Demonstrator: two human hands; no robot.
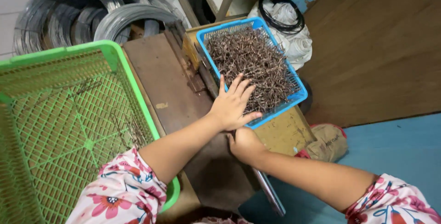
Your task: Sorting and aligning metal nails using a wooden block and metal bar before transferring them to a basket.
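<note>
A blue plastic basket [297, 96] heaped with small brown bent wire pieces [252, 61] stands on a worn wooden bench [158, 79]. My left hand [232, 104] lies flat with fingers spread on the near edge of the pile, touching the wire pieces. My right hand [243, 143] is just below it, tucked under the left hand at the basket's near corner; its fingers are hidden, so I cannot see whether it holds anything. Both forearms come from floral sleeves.
A large green plastic crate [69, 114] with a few wire pieces inside stands at the left. Coils of grey wire [92, 19] lie behind the bench. A black cable coil on white cloth [285, 17] sits at the back, a brown wooden panel [376, 45] at the right.
</note>
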